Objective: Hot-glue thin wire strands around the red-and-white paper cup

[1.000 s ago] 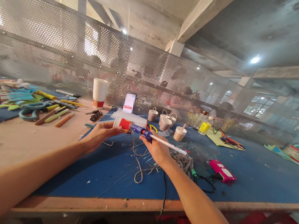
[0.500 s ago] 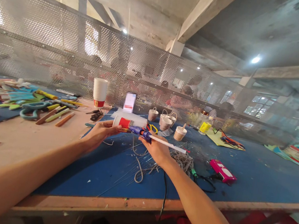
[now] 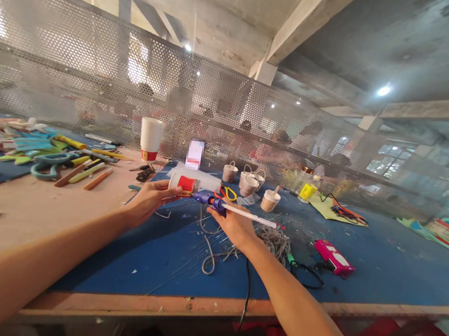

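Observation:
My left hand (image 3: 150, 198) is closed around a paper cup (image 3: 185, 185) with a red band, tipped on its side above the blue table mat. In my right hand (image 3: 236, 223) is a purple glue gun (image 3: 209, 199), a long pale glue stick (image 3: 253, 216) poking out of its back. The gun's front end is at the cup's side; whether it touches cannot be made out. Below my right hand lies a tangle of grey cord (image 3: 274, 244), with a loose loop (image 3: 208, 259) of cord nearer the front edge.
Several cord-wrapped small cups (image 3: 249, 184) stand behind my hands, near yellow-handled scissors (image 3: 229, 193). A stack of paper cups (image 3: 150, 139) is at the back left. Scissors (image 3: 49, 164) and craft tools lie left; a pink device (image 3: 333, 258) lies right. A perforated metal screen (image 3: 217, 101) borders the table.
The glue gun has shifted slightly left and tilted a little along the cup. The cup in my left hand has turned slightly; my arms have hardly moved.

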Tool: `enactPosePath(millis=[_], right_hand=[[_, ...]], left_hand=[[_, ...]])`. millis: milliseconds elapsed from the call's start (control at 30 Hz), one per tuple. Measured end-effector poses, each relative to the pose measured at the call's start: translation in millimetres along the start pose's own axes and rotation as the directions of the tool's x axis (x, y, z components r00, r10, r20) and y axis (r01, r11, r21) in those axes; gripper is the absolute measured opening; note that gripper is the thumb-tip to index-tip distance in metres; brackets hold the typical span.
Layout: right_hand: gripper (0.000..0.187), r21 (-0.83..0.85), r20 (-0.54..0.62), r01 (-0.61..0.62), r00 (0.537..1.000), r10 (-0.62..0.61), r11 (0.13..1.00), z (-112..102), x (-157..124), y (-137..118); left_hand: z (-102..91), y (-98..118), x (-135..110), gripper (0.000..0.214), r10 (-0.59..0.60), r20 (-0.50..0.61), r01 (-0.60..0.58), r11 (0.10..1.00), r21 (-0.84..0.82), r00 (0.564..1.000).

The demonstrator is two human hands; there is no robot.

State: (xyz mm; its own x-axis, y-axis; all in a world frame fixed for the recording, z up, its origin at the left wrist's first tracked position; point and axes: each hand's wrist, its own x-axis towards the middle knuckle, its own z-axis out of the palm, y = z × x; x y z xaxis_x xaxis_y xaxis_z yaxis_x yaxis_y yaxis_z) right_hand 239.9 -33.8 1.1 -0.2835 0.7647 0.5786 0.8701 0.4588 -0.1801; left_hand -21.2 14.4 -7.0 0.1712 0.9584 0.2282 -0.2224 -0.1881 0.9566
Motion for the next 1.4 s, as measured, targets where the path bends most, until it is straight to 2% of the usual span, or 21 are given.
enactPosePath(millis=[100,167,267,400,467,500,567,667,767,867,1067,1300,1400], right_hand=[[0.034,0.183,-0.006,-0.051,0.999,0.053,0.982,-0.1,1.9,-0.4],[0.033,0.358,0.037,-0.137,0.990,0.132,0.924,-2.8,3.7,-1.3],[0.034,0.641,0.151,-0.256,0.966,0.208,0.723,-7.9,7.1,-2.4],[0.029,0.879,0.234,-0.319,0.937,0.261,0.354,-8.8,12.7,0.7],[0.030,0.902,0.271,-0.350,0.915,0.299,0.253,-5.6,14.8,6.3],[0.032,0.897,0.284,-0.371,0.901,0.328,0.240,-3.3,15.6,10.2],[0.036,0.869,0.289,-0.416,0.867,0.406,0.268,1.9,16.8,20.1],[0.040,0.793,0.226,-0.459,0.832,0.506,0.401,8.7,17.8,36.9],[0.043,0.645,0.220,-0.555,0.793,0.568,0.526,11.7,17.8,50.3],[0.041,0.520,0.248,-0.622,0.765,0.594,0.585,11.7,16.3,57.6],[0.041,0.340,0.285,-0.660,0.751,0.595,0.670,10.5,13.3,66.1],[0.057,0.072,0.259,-0.635,0.756,0.601,0.769,8.4,15.1,69.2],[0.055,-0.006,0.239,-0.618,0.762,0.601,0.786,6.4,14.0,65.7]], left_hand=[[-2.1,-2.9,2.5,0.035,-0.003,-0.004,0.003,1.000,-0.027,1.000],[-2.3,-3.3,3.1,0.034,-0.007,-0.012,0.007,0.999,-0.044,1.000],[-0.4,-0.6,1.3,0.036,-0.011,-0.016,0.010,0.999,-0.052,1.000],[1.9,3.5,-1.3,0.036,-0.026,-0.027,0.024,0.996,-0.081,0.999],[1.3,3.4,-0.7,0.034,-0.038,-0.038,0.034,0.994,-0.104,0.999],[0.6,2.8,0.1,0.033,-0.042,-0.040,0.038,0.993,-0.111,0.998],[-1.2,1.0,2.2,0.032,-0.040,-0.041,0.035,0.993,-0.117,0.998],[-4.0,-1.9,5.4,0.029,-0.037,-0.046,0.031,0.991,-0.130,0.998],[-5.4,-3.8,6.9,0.028,-0.044,-0.051,0.036,0.989,-0.144,0.998],[-4.7,-3.3,5.8,0.029,-0.048,-0.049,0.040,0.987,-0.153,0.998],[-0.1,1.9,0.3,0.031,-0.045,-0.019,0.041,0.987,-0.157,0.999],[2.2,1.6,-1.7,0.036,-0.029,0.025,0.032,0.989,-0.142,0.999],[2.1,0.5,-1.2,0.037,-0.028,0.028,0.031,0.991,-0.132,0.999]])
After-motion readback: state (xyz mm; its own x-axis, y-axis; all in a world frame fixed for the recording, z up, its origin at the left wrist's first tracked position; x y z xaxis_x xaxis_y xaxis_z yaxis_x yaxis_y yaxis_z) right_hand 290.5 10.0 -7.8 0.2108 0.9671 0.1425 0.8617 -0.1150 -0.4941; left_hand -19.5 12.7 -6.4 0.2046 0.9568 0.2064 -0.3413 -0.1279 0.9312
